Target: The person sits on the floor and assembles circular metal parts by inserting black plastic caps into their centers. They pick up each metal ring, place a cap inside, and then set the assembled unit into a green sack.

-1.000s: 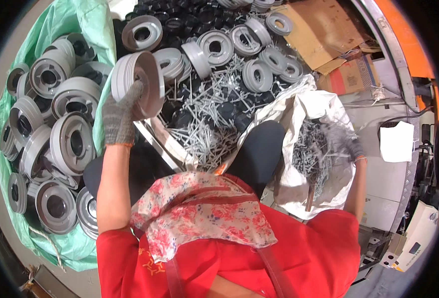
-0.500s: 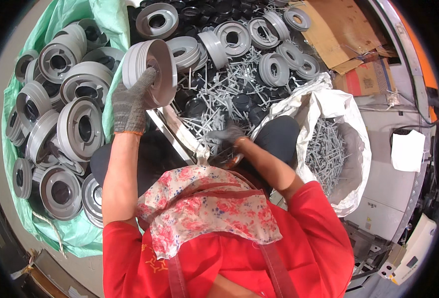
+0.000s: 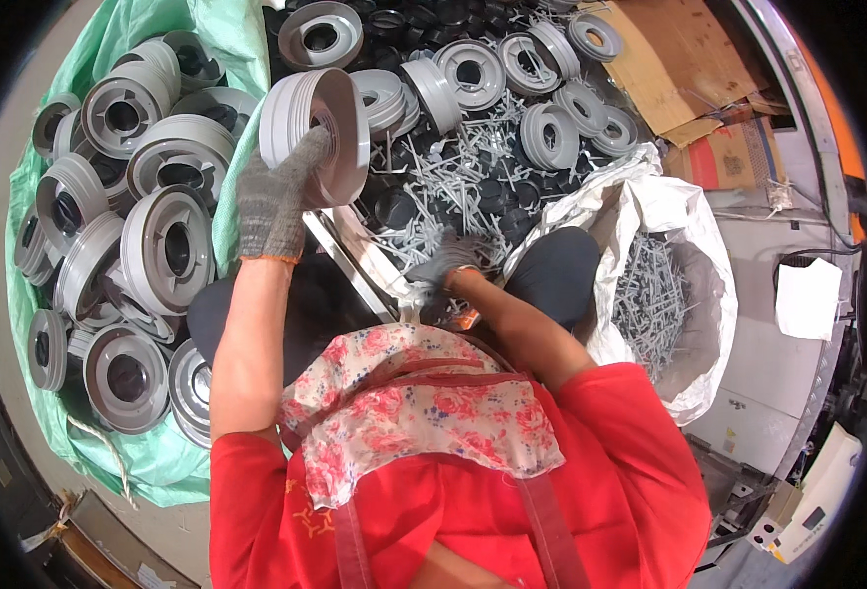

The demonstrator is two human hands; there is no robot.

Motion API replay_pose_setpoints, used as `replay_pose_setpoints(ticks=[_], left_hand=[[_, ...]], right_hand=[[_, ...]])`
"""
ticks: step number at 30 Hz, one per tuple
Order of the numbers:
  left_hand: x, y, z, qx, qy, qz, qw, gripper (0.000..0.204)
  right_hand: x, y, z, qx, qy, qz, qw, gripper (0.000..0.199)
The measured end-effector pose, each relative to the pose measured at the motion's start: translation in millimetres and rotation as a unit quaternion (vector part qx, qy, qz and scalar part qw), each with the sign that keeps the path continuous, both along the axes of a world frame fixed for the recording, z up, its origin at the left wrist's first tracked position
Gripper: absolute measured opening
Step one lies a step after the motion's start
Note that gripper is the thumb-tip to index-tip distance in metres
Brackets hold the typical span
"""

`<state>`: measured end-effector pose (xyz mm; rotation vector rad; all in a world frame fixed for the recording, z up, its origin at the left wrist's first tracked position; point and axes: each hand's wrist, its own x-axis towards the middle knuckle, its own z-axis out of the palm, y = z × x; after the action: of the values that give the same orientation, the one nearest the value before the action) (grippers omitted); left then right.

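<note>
My left hand (image 3: 278, 201), in a grey knitted glove, grips a grey ribbed plastic ring (image 3: 291, 118) by its inner side, thumb inside the hollow. The ring is tilted on edge above the near left corner of the work heap. My right hand (image 3: 445, 263), also gloved, is low at the near edge of a heap of thin grey plastic sprues (image 3: 453, 182). Its fingers are blurred and partly hidden, so whether they hold anything is unclear. Black round caps (image 3: 394, 208) lie among the sprues. More grey rings (image 3: 469, 75) rest on the heap's far side.
A green sack (image 3: 163, 471) full of grey rings stands at my left. A white sack (image 3: 713, 285) of sprues stands by my right knee. Cardboard (image 3: 674, 69) lies at the far right, and a pale cabinet (image 3: 748, 255) stands beyond the white sack.
The right hand has shifted slightly left along the near edge of the sprue heap. The left hand keeps its grip on the ring. The whole view has shifted a little.
</note>
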<state>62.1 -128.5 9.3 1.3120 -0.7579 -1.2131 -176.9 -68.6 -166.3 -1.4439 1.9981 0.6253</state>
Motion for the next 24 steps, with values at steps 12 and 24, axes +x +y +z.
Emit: replay_pose_setpoints(ticks=[12,24], left_hand=[[5,-1,-2,0.008,0.025,-0.002,1.000,0.043],[1,-6,-12,0.000,0.008,-0.011,1.000,0.049]], right_hand=[[-105,-2,-27,-0.094,-0.362,0.029,0.927,0.049],[-134,-4,187,-0.274,-0.707,-0.279,0.589,0.052]])
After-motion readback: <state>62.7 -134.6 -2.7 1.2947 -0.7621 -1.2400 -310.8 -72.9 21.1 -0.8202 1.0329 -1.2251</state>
